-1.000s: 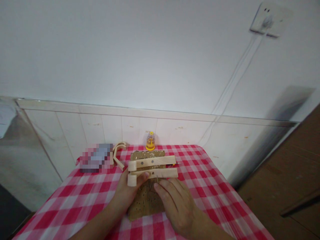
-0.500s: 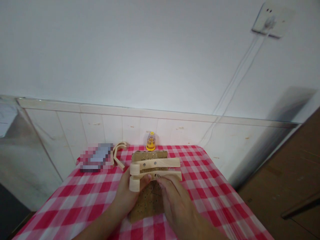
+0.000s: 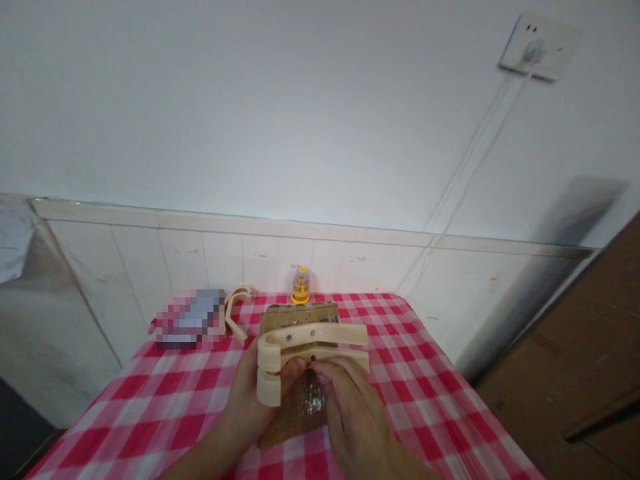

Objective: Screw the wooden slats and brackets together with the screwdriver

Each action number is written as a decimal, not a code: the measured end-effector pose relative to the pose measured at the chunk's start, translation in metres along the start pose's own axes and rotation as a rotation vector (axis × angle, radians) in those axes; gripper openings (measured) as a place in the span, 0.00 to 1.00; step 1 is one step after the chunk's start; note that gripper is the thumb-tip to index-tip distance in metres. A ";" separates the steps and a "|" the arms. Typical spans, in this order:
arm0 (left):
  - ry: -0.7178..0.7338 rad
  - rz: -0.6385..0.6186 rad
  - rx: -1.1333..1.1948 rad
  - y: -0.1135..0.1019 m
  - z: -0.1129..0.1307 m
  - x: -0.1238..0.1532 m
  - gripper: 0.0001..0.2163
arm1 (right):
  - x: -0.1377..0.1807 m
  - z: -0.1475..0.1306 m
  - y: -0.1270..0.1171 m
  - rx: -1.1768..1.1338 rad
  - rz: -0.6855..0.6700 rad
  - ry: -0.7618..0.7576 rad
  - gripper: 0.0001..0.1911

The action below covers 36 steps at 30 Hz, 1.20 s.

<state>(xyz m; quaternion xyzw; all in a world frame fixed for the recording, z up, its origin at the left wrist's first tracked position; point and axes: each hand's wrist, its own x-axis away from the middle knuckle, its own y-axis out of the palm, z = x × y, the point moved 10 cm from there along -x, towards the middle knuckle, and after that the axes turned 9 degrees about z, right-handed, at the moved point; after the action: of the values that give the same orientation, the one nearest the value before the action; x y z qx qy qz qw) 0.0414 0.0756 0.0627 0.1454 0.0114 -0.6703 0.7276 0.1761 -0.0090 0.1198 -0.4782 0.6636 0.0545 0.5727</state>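
Two pale curved wooden pieces lie side by side across a brown taped cardboard piece [image 3: 295,413]: a far wooden piece [image 3: 340,333] and a near wooden piece [image 3: 270,392]. Each has a hooked end at the left. Two dark screw heads show in the far piece, one of them a screw [image 3: 313,333]. My left hand [image 3: 245,400] is closed around the near wooden piece, thumb pressed on its side. My right hand [image 3: 355,413] has its fingertips pinched at that piece, just below a dark screw [image 3: 313,359]. What lies between those fingertips is hidden.
More curved wooden pieces [image 3: 235,317] lie at the back left, beside a pixelated flat object [image 3: 197,320]. A yellow screwdriver-bit holder [image 3: 301,287] stands at the back edge of the checked tablecloth [image 3: 425,413], against the wall [image 3: 350,260].
Both wooden pieces have tilted and come slightly nearer, hooked ends lower. My right fingertips have slid just below the near piece's screw, which now shows more clearly.
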 end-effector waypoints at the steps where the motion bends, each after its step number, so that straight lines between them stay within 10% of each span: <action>1: 0.005 -0.004 0.001 0.000 0.000 0.000 0.18 | 0.000 0.000 0.000 -0.003 0.006 0.004 0.17; 23: -0.008 -0.056 -0.009 0.001 -0.007 -0.001 0.18 | 0.016 0.007 0.013 0.124 -0.113 0.036 0.26; 36: 0.008 -0.020 -0.043 0.005 0.003 0.000 0.20 | -0.019 0.001 -0.003 0.116 -0.059 0.080 0.14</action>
<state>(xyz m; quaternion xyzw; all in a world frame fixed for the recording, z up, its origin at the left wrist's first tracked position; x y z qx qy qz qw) 0.0455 0.0749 0.0666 0.1325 0.0303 -0.6766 0.7237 0.1766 0.0013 0.1362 -0.4655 0.6736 -0.0203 0.5738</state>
